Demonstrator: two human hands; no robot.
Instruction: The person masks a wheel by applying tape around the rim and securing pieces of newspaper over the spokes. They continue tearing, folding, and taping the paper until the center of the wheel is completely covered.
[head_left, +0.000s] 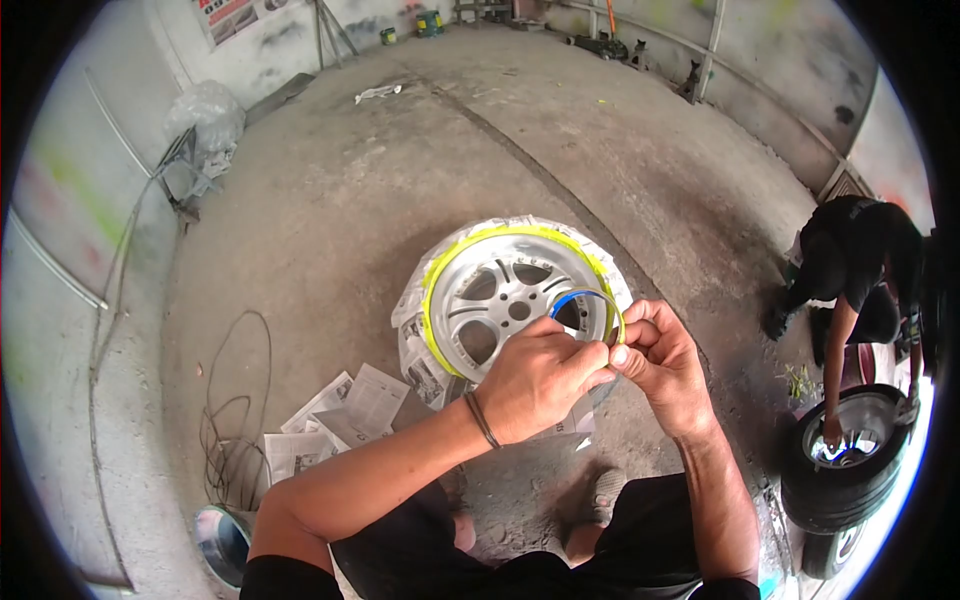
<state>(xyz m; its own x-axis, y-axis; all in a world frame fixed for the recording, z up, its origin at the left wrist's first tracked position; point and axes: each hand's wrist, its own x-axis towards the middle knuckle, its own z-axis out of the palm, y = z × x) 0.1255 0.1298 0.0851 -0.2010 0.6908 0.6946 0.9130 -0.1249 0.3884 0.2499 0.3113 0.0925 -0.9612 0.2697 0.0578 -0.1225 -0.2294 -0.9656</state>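
A roll of yellow tape with a blue inner side is held up in front of me, over the near right part of a wheel. My right hand grips the roll at its right side, thumb and fingers closed on it. Against its lower left, my left hand is closed, its fingertips pinched at the tape beside the right thumb. Below lies a silver alloy wheel flat on the floor. Yellow tape runs round its rim, and newspaper sheets cover the tire around it.
Loose newspaper lies left of the wheel, near a coiled cable and a round container. At the right, a crouching co-worker reaches into another tire. A groove crosses the concrete floor.
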